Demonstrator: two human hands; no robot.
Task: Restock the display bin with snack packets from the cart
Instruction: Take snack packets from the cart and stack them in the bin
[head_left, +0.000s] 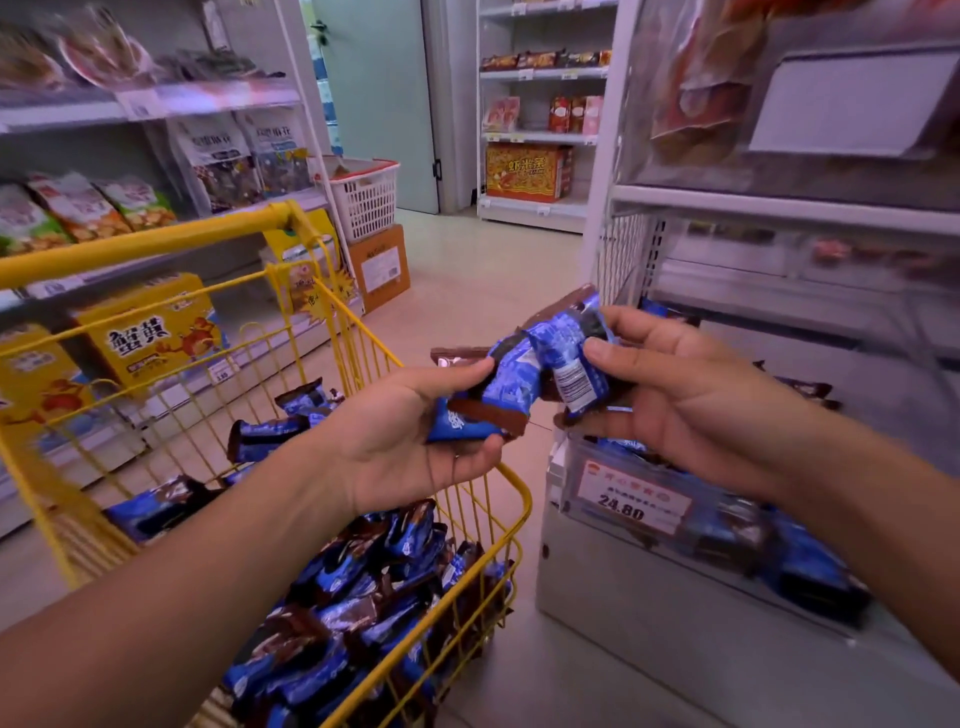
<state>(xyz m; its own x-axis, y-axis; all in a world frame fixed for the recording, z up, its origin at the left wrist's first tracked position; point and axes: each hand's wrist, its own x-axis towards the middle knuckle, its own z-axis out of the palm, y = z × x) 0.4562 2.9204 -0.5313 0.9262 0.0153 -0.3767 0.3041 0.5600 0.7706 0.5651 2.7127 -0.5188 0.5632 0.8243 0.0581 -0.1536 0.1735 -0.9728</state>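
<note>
Snack packets (524, 379): several blue-and-brown packets bunched together in the air between both hands, above the gap between cart and bin.
Left hand (400, 441): palm up, fingers curled under the lower packets, thumb pressed on top of them.
Right hand (685, 400): thumb and fingers pinch the right side of the bunch, with a white label patch facing up near the thumb.
Cart (514, 525): yellow wire cart at lower left, under the left forearm, holding a loose heap of the same blue packets.
Display bin (613, 561): clear-fronted bin at lower right, below the right hand, with blue packets lying inside.
Price tag (634, 499): white and red card on the bin's front, reading 24.80.
Shelves (156, 104): bagged and boxed snacks on the left; more stock on a far rack.
White basket (366, 200): sits on a cardboard box in the aisle beyond the cart.
</note>
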